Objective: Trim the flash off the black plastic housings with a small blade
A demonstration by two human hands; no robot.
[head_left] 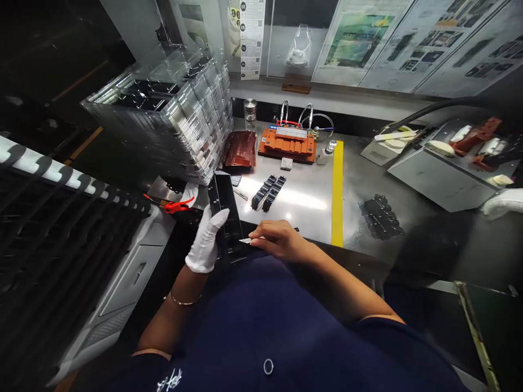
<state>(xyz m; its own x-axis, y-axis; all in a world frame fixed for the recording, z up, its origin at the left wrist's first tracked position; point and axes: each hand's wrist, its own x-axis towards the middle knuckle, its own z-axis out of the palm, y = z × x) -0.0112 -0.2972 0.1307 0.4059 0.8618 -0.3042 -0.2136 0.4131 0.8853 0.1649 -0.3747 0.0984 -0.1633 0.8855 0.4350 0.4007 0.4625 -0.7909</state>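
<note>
In a white glove, my left hand (205, 239) is closed around a long black plastic part (227, 218), which it holds tilted in front of my body. The bare fingers of my right hand (281, 239) pinch a small pale pointed blade (245, 240). Its tip is at the right edge of the black part; whether it touches cannot be made out. Beyond my hands, two black ribbed strips (268, 193) lie side by side on the metal table (310, 218). A slim metal tool (240, 193) rests to their left.
Tall stacked clear trays (196, 125) stand at the left, near a red-handled air gun (180, 206). An orange fixture (287, 144) sits at the back beside a brown-red sheet stack (241, 149). Right of the yellow tape (337, 190) lie black parts (381, 216) and a grey box (445, 169).
</note>
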